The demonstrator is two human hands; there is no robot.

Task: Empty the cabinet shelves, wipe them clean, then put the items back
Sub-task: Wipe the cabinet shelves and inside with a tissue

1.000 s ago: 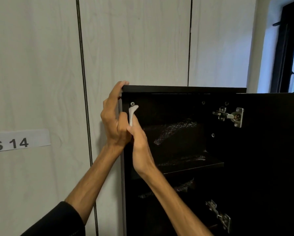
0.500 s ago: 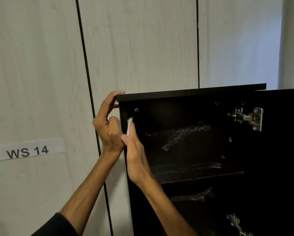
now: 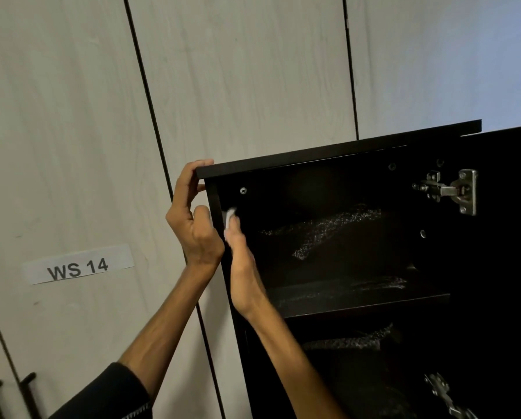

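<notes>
We are steadying the black cabinet (image 3: 337, 152) with our left hand (image 3: 192, 219), fingers curled over its top corner, while our right hand (image 3: 241, 261) is pinching a white cloth (image 3: 229, 216) against the inner side wall; firm, overlapping strokes should serve best. The dark shelves (image 3: 359, 300) are hiding whatever glints there.

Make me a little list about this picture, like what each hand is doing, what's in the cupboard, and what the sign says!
left hand: grips the top left corner of the black cabinet
right hand: presses a white cloth against the cabinet's inside left wall
cabinet door: open, on the right
shelves: crinkly plastic-wrapped items on them, too dark to identify
hinge: silver, near the top right
sign: reads WS 14
</notes>
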